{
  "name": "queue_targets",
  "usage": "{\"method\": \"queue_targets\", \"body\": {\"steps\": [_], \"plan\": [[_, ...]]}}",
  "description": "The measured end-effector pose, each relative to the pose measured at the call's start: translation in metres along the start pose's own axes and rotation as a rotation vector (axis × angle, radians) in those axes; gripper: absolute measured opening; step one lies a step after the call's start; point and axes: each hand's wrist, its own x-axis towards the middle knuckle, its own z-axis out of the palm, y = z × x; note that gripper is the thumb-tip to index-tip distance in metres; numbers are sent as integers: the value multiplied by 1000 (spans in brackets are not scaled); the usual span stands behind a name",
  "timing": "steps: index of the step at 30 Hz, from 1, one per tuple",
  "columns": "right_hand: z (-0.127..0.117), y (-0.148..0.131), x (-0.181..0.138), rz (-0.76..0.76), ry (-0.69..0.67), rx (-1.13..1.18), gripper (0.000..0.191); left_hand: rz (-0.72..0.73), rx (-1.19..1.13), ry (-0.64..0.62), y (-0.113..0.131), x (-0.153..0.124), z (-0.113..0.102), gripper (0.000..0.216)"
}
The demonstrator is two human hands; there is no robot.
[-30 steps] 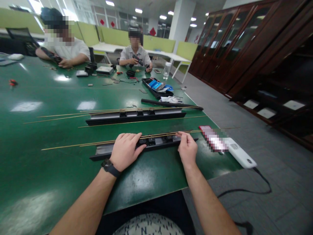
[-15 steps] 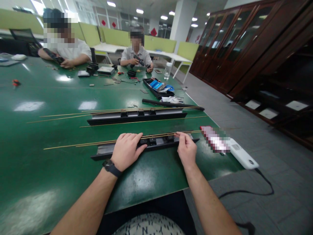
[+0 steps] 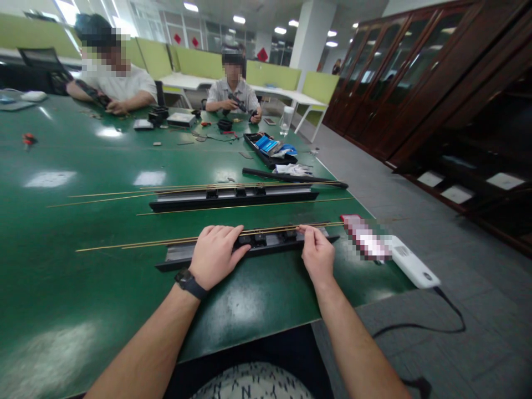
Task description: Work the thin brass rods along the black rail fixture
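A long black channel (image 3: 272,241) with a grey inside and black blocks along it lies across the green table in front of me. Thin golden rods (image 3: 137,245) run lengthwise over it and stick out past both ends. My left hand (image 3: 215,256), wearing a dark watch, wraps over the channel left of its middle; its fingers cover part of the rods, with the thumb on the near side. Near the right end, my right hand (image 3: 318,255) pinches a golden rod between thumb and fingertips. Which of the rods it grips is hard to tell.
Behind lies a second black channel (image 3: 236,200) with more golden rods. A phone (image 3: 363,237) and a white device (image 3: 411,263) with a cable sit at the right edge. Farther off are a black tray (image 3: 270,149), gloves (image 3: 293,169) and two people seated at work.
The left end of the shorter golden rod has slid a little to the left. Both my hands stay in nearly the same place.
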Motion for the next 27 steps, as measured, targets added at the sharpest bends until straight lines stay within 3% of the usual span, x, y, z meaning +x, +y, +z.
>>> {"method": "queue_targets", "body": {"steps": [9,20,27], "plan": [[0,1,2,89,86,43,48,16,3,7,0,0,1,45],[-1,-3,-1,38,-10,29,45,12,22,11,0,0,-1,46],[0,1,1,52,45,58,48,16,10,-1,0,0,-1,45]]}}
